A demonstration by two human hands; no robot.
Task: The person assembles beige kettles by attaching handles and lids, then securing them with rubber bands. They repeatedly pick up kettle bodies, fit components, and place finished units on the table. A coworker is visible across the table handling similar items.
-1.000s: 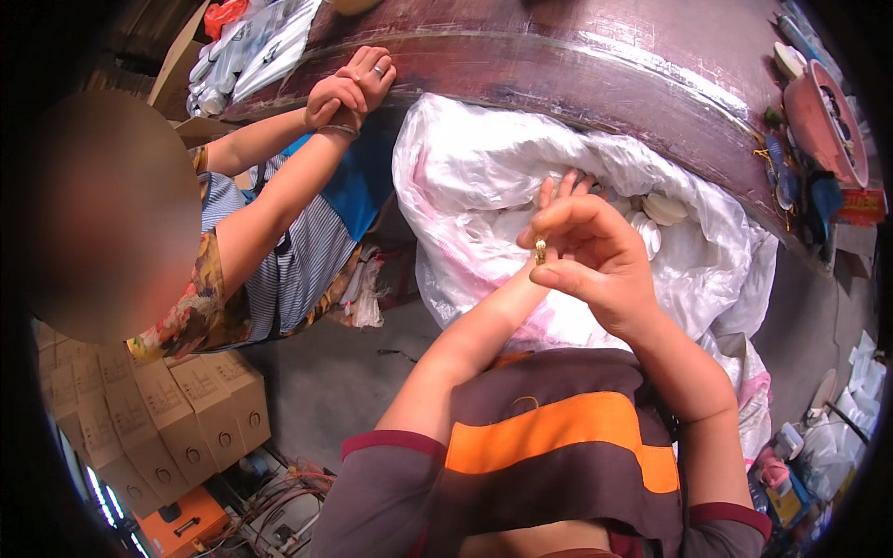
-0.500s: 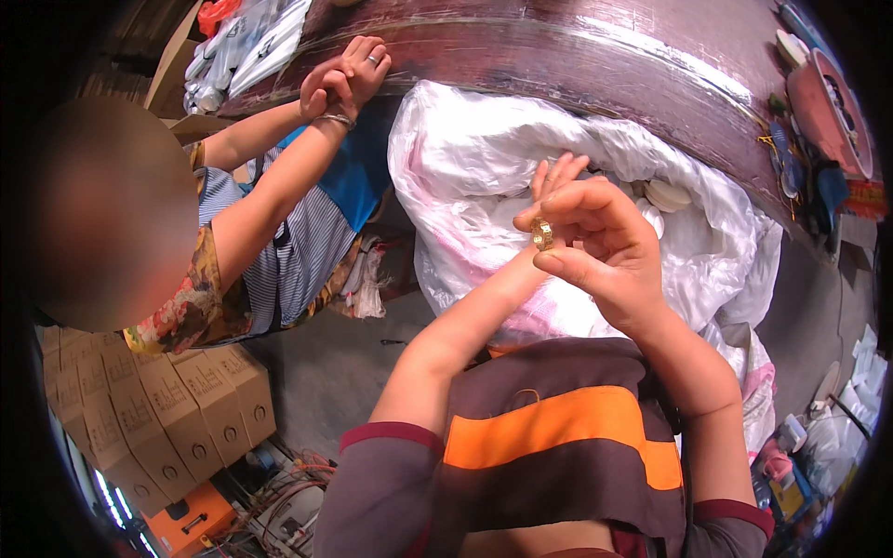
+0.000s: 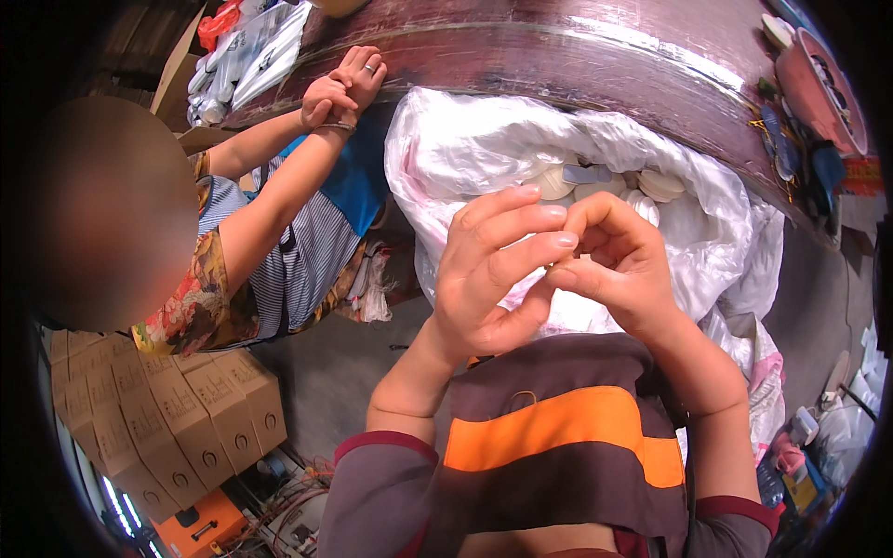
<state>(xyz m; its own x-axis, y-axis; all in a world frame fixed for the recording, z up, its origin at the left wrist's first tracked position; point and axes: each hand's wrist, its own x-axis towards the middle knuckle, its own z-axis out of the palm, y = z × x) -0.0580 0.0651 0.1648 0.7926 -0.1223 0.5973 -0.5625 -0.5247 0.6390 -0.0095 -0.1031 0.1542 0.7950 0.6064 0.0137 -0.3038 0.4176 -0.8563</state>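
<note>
Mid-frame, left hand (image 3: pixel 488 279) and right hand (image 3: pixel 619 265) pinch together on something hidden; best kept over the bag (image 3: pixel 465 149).

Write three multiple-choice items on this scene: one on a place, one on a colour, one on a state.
1. Where do the pale round pieces lie?
A. In the white plastic bag
B. On the cardboard boxes
C. On the floor

2. What colour is the wide stripe on the person's shirt?
A. Green
B. Orange
C. White

3. How are the left hand and right hand placed?
A. Far apart, flat on the table
B. One inside the bag
C. Together, fingertips meeting above the bag

Answers:
1 A, the pieces show in the bag's open mouth.
2 B, an orange band crosses the brown shirt.
3 C, the fingers pinch at one spot; anything between them is hidden.
</note>
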